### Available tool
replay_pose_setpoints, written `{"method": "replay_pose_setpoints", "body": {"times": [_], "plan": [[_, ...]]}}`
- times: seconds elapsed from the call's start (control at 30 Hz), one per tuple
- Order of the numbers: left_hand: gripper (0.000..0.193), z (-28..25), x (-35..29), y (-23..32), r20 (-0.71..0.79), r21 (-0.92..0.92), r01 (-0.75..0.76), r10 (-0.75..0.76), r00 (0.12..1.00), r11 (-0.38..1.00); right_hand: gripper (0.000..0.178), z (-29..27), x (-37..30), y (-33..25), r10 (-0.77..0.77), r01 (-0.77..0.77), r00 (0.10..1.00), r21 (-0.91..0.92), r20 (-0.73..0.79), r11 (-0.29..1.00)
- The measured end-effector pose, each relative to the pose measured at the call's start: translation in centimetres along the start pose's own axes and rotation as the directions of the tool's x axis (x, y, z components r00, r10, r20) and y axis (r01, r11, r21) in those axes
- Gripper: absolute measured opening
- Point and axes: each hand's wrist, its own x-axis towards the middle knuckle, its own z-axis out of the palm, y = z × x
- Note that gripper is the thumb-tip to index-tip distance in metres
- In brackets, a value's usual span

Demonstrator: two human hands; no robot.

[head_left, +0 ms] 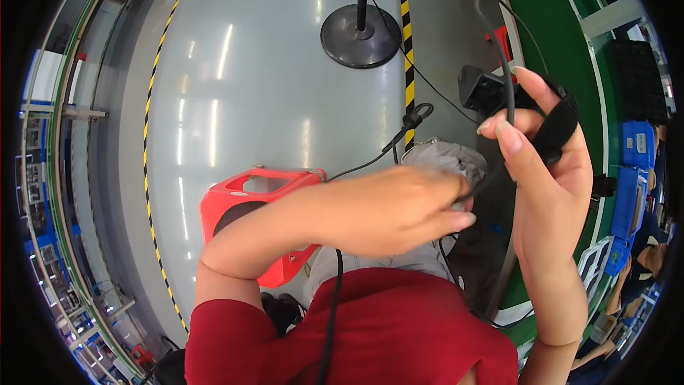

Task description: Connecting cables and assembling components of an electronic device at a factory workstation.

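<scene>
My right hand [548, 142] is raised at the right, with the black cable [509, 78] pinched between thumb and fingers. A black strap [557, 128] lies across its fingers and palm. Beside the fingertips is a small black box-shaped device [479, 90], partly hidden by them. From the pinch the cable arches upward in a loop, while a lower stretch runs down toward my left hand [406, 210]. That hand reaches across my lap, slightly blurred, its fingers closed around the cable near the fingertips. The exact grip there is partly hidden.
A red plastic stool [260, 180] stands under my left forearm. Ahead is a stand with a round black base [360, 36], near yellow-black floor tape [407, 57]. Another dark cable [388, 146] hangs past my knee. At right are a green work surface [545, 21], blue bins [628, 199] and other people.
</scene>
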Motion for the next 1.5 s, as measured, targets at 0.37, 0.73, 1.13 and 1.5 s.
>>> {"method": "replay_pose_setpoints", "body": {"times": [0.37,0.73,1.13,1.5], "plan": [[0.024,3.9,-15.1,-14.3,0.718,0.042,0.881,-0.627,0.302,0.471,0.032,1.0,3.2,8.5,-0.038,0.145,0.949,-0.325,0.314,0.935],[0.035,17.7,-10.5,-28.1,-0.360,-0.556,0.585,-0.805,0.471,0.590,0.020,3.2,3.7,20.3,0.288,0.678,0.528,-0.601,0.799,0.423],[0.038,15.8,-5.9,-26.9,-0.089,-0.988,-0.151,-0.646,0.758,-0.042,0.026,5.3,0.9,24.9,0.637,0.434,0.337,-0.715,0.693,0.549],[0.025,14.2,-6.1,-25.0,-0.169,-0.985,-0.074,-0.797,0.580,0.155,0.025,5.0,-1.7,26.6,0.455,0.402,0.340,-0.565,0.823,0.721]]}}
